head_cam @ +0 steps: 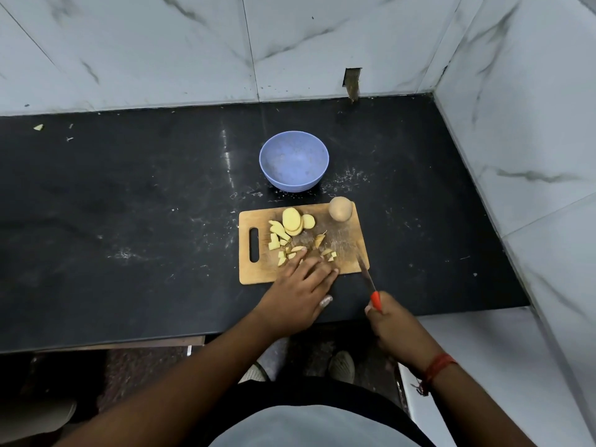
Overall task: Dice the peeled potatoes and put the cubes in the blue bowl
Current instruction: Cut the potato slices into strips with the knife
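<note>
A wooden cutting board [345, 240] lies on the black counter. Yellow potato slices [293, 221] are stacked at its far side, with several small cut pieces [280, 243] scattered to the left and middle. A whole potato [340, 208] stands at the board's far right corner. My left hand [301, 285] rests flat on the board's near edge, fingers straight and touching the cut pieces. My right hand [392, 324] grips the red handle of a knife [367, 275], whose blade lies over the board's right near corner. The blue bowl [294, 160] sits beyond the board and looks empty.
The black counter [129, 221] runs to marble walls at the back and right. A small scrap [38, 127] lies far left. The counter's front edge is just under my wrists, with the floor and my shoes below.
</note>
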Motion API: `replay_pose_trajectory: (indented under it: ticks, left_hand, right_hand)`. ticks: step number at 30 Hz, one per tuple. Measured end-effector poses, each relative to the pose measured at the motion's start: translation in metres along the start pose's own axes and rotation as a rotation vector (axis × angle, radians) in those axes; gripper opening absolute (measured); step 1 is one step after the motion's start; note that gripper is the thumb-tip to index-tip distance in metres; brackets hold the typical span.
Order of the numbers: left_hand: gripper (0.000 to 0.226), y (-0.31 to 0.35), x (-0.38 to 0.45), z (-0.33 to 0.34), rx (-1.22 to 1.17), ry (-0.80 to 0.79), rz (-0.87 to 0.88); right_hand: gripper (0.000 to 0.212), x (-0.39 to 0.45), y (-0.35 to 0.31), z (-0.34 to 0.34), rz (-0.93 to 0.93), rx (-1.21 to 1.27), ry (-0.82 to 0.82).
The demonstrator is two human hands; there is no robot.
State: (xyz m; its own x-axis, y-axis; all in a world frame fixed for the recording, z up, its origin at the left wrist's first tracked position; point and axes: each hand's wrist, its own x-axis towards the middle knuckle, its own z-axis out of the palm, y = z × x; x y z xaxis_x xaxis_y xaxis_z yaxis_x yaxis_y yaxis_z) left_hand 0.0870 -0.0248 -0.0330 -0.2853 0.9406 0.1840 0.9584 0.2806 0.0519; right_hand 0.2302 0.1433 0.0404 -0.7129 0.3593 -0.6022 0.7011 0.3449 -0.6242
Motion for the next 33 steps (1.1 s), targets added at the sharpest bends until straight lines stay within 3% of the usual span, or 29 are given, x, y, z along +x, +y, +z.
replay_pose_trajectory:
  ticks: [4,8,11,14,19,24,33]
  left_hand:
    - [0.056,-0.008,-0.001,0.003,0.063,-0.056,0.003]
    - [0.051,-0.024,-0.009,-0.006,0.094,-0.012,-0.062]
    - [0.053,-0.022,-0.003,-0.013,0.066,-0.001,-0.011]
    - [0.061,-0.001,0.023,-0.011,0.054,-0.058,0.010]
    - [0.067,0.005,0.038,-0.010,0.136,-0.155,-0.095]
    - [0.060,-0.014,0.002,-0.009,0.144,-0.113,-0.004]
    - [0.055,-0.017,-0.010,-0.012,0.087,-0.084,-0.127]
  right_hand:
    - [0.019,0.005,0.001,-0.002,0.004,0.046,-0.007]
    - [0.018,0.005,0.003,-0.001,-0.018,0.055,0.010]
    - [0.016,0.006,0.000,-0.002,-0.022,0.043,0.016]
    - [0.016,0.007,-0.005,-0.003,-0.021,0.050,0.012]
    - [0.016,0.005,-0.010,-0.007,-0.023,0.083,-0.013]
    - [0.016,0.001,-0.004,-0.007,-0.013,0.092,-0.030]
    - [0.019,0.009,-0.012,0.004,-0.076,-0.048,-0.049]
